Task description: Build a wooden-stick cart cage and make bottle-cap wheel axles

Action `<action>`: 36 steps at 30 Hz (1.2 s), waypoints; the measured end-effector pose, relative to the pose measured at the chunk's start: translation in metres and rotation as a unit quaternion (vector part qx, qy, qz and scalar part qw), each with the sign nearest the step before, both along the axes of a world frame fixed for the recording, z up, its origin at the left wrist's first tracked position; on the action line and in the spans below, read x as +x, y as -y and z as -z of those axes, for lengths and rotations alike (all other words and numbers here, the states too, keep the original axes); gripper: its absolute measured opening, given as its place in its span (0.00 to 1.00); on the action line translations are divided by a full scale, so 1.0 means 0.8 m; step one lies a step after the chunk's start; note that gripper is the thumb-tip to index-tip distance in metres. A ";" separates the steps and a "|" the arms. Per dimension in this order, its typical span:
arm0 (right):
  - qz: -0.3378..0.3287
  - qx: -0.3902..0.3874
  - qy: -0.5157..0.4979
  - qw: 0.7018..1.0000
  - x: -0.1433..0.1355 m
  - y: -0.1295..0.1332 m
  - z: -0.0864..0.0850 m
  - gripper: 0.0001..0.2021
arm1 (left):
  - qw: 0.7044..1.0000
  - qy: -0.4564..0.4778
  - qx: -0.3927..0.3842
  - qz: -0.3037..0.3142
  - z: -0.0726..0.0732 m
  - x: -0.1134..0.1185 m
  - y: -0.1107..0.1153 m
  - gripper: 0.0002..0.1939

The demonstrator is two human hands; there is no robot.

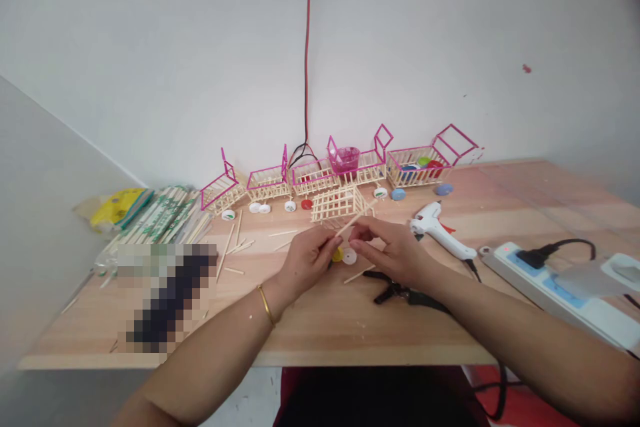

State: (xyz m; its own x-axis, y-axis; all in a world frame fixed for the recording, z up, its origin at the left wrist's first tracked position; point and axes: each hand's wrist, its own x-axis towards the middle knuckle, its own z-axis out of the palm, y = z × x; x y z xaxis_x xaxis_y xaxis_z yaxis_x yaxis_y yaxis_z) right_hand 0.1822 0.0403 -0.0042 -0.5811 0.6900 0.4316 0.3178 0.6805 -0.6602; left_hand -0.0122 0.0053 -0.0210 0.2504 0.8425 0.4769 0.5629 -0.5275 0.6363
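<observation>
My left hand point(311, 255), with a gold bangle at the wrist, pinches a thin wooden stick point(358, 213) that slants up to the right. Facing it is my right hand point(387, 247), fingers bent and thumb apart, close to the stick with nothing visible in its grasp. Below the fingertips are a yellow bottle cap point(338, 254) and a whitish translucent cap point(349, 256). Just beyond the hands stands a small stick-built frame point(334, 205), partly behind the stick. A black-handled tool, seemingly pliers point(390, 288), lies partly under my right forearm.
Stick carts with pink rims point(267, 177) line the wall, a pink cup point(346, 160) among them. Bundled sticks point(167, 213) and a yellow bag point(120, 209) lie left, near a pixelated dark object point(170, 300). A glue gun point(440, 230) and power strip point(555, 293) are right.
</observation>
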 end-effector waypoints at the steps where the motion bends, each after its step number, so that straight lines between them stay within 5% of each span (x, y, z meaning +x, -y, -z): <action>1: -0.014 0.002 -0.006 1.000 -0.001 0.002 -0.002 0.10 | 1.000 -0.015 0.008 0.022 0.000 0.001 0.001 0.12; 5: -0.047 0.015 -0.020 0.999 -0.001 0.003 -0.004 0.09 | 0.997 -0.056 0.020 0.045 0.002 0.002 0.002 0.12; 13: 0.089 0.032 -0.012 0.995 0.012 -0.005 -0.009 0.11 | 0.997 -0.002 0.034 -0.074 0.003 -0.007 -0.009 0.10; 21: 0.080 0.079 0.055 0.992 0.009 -0.009 -0.004 0.14 | 0.984 -0.172 -0.003 0.036 0.003 -0.006 -0.006 0.21; 24: 0.064 0.070 0.067 0.993 0.007 -0.010 -0.002 0.14 | 0.979 -0.202 -0.028 0.023 0.006 -0.006 -0.007 0.15; 32: 0.056 0.052 0.091 0.993 0.009 -0.011 0.002 0.09 | 0.995 -0.022 -0.093 0.005 0.015 -0.010 -0.013 0.15; 36: 0.061 0.055 0.070 0.994 0.009 -0.012 0.000 0.09 | 0.976 0.116 -0.182 0.020 0.019 -0.008 -0.016 0.14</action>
State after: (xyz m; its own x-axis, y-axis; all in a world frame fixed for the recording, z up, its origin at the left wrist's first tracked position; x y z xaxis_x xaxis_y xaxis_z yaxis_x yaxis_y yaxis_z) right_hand 0.1892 0.0496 -0.0043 -0.5553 0.7128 0.4284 0.4871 0.6963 -0.5272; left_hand -0.0185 0.0183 -0.0361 0.2069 0.9586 0.1958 0.3650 -0.2613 0.8936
